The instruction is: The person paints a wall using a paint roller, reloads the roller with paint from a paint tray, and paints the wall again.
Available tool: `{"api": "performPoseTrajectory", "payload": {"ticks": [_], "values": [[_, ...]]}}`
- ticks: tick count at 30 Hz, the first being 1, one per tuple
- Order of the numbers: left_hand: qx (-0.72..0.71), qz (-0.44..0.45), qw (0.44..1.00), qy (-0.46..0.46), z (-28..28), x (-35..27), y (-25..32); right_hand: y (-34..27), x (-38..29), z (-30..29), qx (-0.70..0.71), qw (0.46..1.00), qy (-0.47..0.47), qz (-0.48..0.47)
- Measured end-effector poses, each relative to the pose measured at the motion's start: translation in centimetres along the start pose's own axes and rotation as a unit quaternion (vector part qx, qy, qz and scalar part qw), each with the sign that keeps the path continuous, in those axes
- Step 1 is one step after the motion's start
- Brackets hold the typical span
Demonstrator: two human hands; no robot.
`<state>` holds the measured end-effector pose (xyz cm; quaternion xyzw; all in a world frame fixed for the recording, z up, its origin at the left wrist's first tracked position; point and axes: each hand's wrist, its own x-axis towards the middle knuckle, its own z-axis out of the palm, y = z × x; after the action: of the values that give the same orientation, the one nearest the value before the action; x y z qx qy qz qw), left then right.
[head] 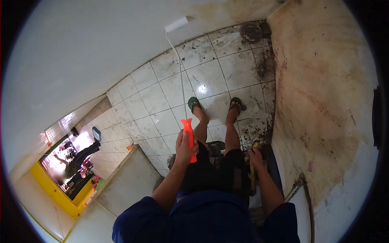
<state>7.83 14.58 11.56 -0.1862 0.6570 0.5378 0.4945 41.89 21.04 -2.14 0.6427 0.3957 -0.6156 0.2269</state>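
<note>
My left hand [184, 148] is wrapped around the orange plastic handle [188, 136] of a paint roller, thumb along its near side. From the handle a long, thin metal rod [182, 82] runs forward to a white roller sleeve [177, 24]. The sleeve appears against the white wall [91, 45]; whether it touches is unclear. At my right side, my right hand [256, 158] grips a yellow bar [252, 179], one end sticking out past the fingers. What the bar belongs to is mostly hidden by my arm and shorts.
Dirty white floor tiles [206, 73] lie under my green flip-flops [235, 104]. A round, dark stained object [251, 32] sits in the corner. The stained, peeling wall [316, 91] rises at right. A low partition [130, 170] stands at left, with a person [76, 161] beyond a yellow-framed opening [45, 179].
</note>
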Motion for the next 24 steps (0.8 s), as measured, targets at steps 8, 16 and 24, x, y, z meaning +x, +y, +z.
{"api": "performPoseTrajectory", "payload": {"ticks": [8,16,24], "values": [[0.017,0.026,1.000,0.000,-1.4,-5.6,-3.0,-13.2,-4.3,5.5,0.101,0.948,-0.237,-0.188],[-0.064,-0.066,0.988,-0.125,2.7,-3.2,-7.9,-15.0,-10.2,8.0,0.150,0.959,-0.152,-0.187],[0.142,0.062,0.966,-0.206,4.7,3.4,-11.5,-17.7,-7.8,5.0,0.219,0.952,-0.199,-0.077]]}}
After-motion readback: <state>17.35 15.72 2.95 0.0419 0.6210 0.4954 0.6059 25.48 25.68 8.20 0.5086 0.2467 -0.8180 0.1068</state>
